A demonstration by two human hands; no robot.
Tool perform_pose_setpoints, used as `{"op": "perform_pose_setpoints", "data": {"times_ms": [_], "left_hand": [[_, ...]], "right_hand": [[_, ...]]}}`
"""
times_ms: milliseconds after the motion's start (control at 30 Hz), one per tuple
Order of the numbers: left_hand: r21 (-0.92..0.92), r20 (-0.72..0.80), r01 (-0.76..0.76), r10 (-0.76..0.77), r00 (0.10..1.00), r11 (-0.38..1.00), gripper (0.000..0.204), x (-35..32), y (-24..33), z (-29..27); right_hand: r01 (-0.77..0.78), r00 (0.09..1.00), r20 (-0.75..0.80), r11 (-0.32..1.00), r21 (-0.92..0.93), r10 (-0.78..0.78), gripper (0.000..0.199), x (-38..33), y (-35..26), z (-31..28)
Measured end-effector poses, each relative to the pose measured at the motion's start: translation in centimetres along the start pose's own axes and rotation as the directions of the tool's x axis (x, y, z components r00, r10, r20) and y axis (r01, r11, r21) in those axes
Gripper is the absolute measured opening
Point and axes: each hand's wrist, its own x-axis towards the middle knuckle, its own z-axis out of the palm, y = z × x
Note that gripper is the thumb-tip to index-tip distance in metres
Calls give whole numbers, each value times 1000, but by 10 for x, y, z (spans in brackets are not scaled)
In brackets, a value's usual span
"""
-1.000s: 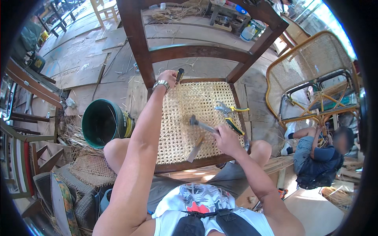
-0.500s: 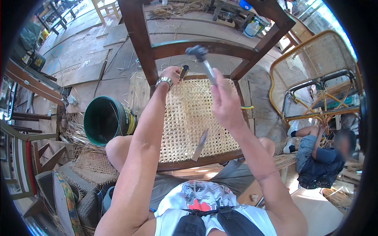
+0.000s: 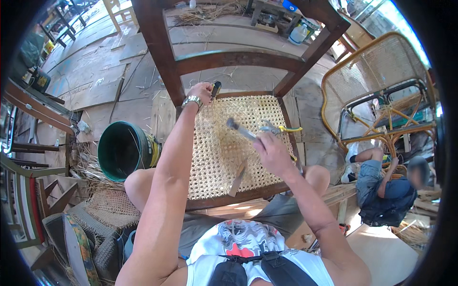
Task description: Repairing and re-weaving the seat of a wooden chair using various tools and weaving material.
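In front of me is a dark wooden chair [image 3: 238, 59] with a woven cane seat [image 3: 210, 162]. At the seat's far left corner, my left hand [image 3: 200, 92] is closed round a tool with a black-and-yellow handle [image 3: 216, 89]; its tip is hidden. My right hand [image 3: 273, 152] grips a hammer [image 3: 245, 131] by the handle, its dark head low over the middle of the seat. Pliers with yellow handles [image 3: 289, 129] lie on the seat beyond my right hand. A flat, narrow blade-like piece [image 3: 237, 180] rests near the front edge.
A green bucket [image 3: 106, 151] stands left of the chair. Another person [image 3: 387, 190] sits at the right by a rattan chair [image 3: 377, 71]. Wooden frames [image 3: 28, 200] and woven scraps [image 3: 112, 208] crowd the left side. Straw-like strips [image 3: 210, 13] lie on the floor behind.
My right hand has swung the hammer down from above the chair's back edge to low over the seat. The pliers now show beyond it. My left hand stays at the corner.
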Motion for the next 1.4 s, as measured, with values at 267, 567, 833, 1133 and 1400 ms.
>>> {"op": "perform_pose_setpoints", "data": {"times_ms": [267,567,833,1133,1400], "left_hand": [[1,25,30,-30,999,1000,22,1,4,-1],[17,35,1,-1,999,1000,23,7,2,12],[-514,-102,-71,21,995,855,27,47,-136,9],[276,-39,-259,280,959,926,24,30,-51,30],[64,-45,-140,143,989,988,26,12,-17,26]], "right_hand": [[81,980,189,987,-142,-54,35,-19,15,21],[28,988,100,770,637,-118,63,158,0,42],[303,953,-171,786,539,-250,34,190,-60,76],[93,991,-134,842,532,-25,25,172,-19,76],[178,955,-290,897,404,-59,29,165,-9,103]]}}
